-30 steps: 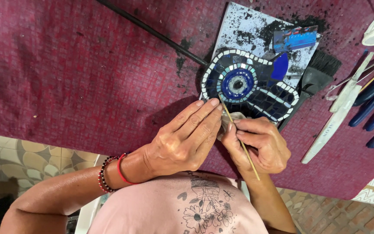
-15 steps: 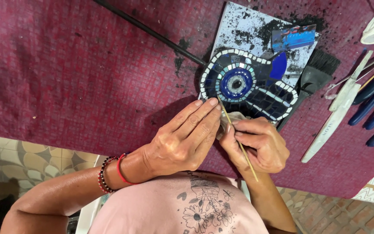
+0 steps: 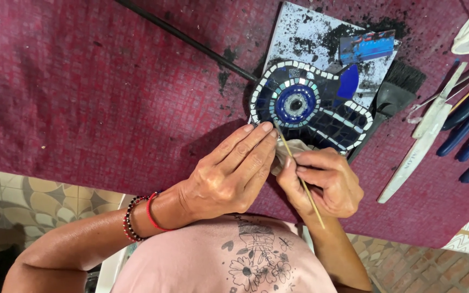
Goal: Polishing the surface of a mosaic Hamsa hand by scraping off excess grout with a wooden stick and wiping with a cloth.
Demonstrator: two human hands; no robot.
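Mosaic piece (image 3: pixel 310 106), a dark blue and white tiled form with a round eye motif, lying flat on the maroon-covered worktop (image 3: pixel 109 92) and partly over a speckled grey tile (image 3: pixel 305 38). Left hand (image 3: pixel 229 176): fingers extended and pressed together, tips touching the piece's near edge. Right hand (image 3: pixel 327 182): grip pinching a thin wooden stick (image 3: pixel 299 176), with a pale cloth (image 3: pixel 289 149) bunched between the hands. The piece appears rigid, fairly heavy and brittle at its tile edges, and is best supported from beneath or by its outer rim. A black brush (image 3: pixel 397 89) lies just beside it.
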